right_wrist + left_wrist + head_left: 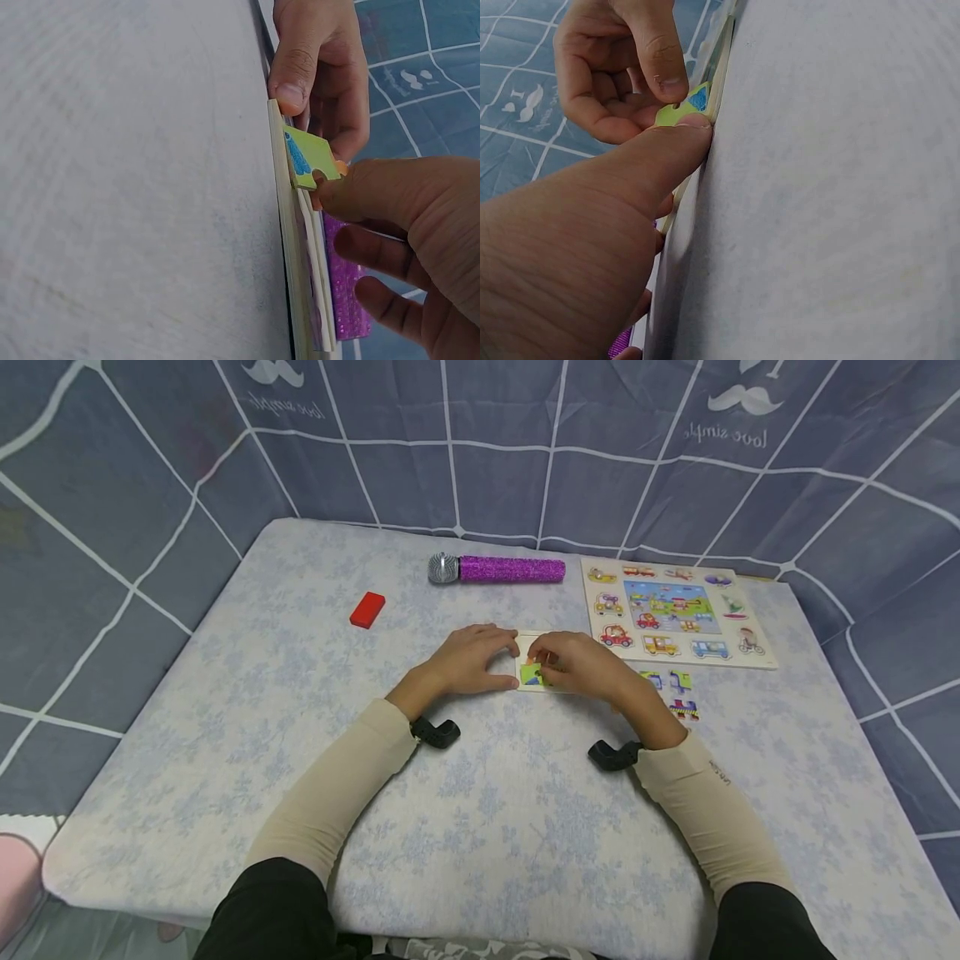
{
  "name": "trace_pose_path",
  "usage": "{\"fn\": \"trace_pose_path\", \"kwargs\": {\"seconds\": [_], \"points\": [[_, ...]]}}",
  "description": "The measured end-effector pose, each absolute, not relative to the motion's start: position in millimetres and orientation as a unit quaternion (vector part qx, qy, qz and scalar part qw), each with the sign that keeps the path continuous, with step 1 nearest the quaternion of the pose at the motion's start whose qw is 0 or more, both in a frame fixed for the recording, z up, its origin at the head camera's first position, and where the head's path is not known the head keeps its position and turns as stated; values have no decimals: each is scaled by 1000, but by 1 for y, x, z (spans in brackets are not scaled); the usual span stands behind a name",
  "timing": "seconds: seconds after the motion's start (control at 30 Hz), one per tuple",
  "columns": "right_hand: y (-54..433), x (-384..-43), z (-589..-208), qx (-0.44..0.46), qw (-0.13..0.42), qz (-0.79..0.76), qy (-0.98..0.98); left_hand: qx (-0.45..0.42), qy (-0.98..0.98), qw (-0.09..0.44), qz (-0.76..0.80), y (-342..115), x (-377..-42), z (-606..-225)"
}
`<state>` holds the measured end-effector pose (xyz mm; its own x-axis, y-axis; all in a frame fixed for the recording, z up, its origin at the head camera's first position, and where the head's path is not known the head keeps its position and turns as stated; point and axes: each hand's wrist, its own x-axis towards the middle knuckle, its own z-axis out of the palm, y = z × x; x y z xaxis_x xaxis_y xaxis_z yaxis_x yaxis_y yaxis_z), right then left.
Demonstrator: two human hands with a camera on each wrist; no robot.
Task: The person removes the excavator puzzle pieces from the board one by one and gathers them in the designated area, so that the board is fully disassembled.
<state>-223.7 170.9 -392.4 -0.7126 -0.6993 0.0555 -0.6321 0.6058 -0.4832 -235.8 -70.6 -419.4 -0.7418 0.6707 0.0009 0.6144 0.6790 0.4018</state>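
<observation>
In the head view a small pale wooden puzzle tray [525, 647] lies flat on the table between the two hands. My left hand [472, 660] holds its left side, with the thumb at the near corner and the fingers farther up the edge. My right hand [581, 667] pinches a yellow-green puzzle piece [311, 154] with a blue patch, between thumb and fingers. That piece sits over the tray's left part, slightly tilted in the right wrist view. The right fingers hide the tray's right part. An orange bit [341, 167] shows behind the piece.
Several loose puzzle pieces [683, 709] lie right of the right hand. Behind them rests a large vehicle picture board [675, 647]. A purple glittery microphone [512, 569] lies at the back, and a red block [367, 610] to the left. A grid-patterned curtain [502, 485] borders the table.
</observation>
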Motion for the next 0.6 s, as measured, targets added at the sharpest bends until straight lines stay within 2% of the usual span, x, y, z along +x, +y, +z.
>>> {"fn": "trace_pose_path", "kwargs": {"seconds": [0.43, 0.6], "points": [[172, -222, -389, -388, 60, -236, 889, 351, 913, 78, 193, -70, -235, -417], [173, -222, -388, -383, 36, -234, 893, 350, 914, 77, 189, -70, -235, -417]]}}
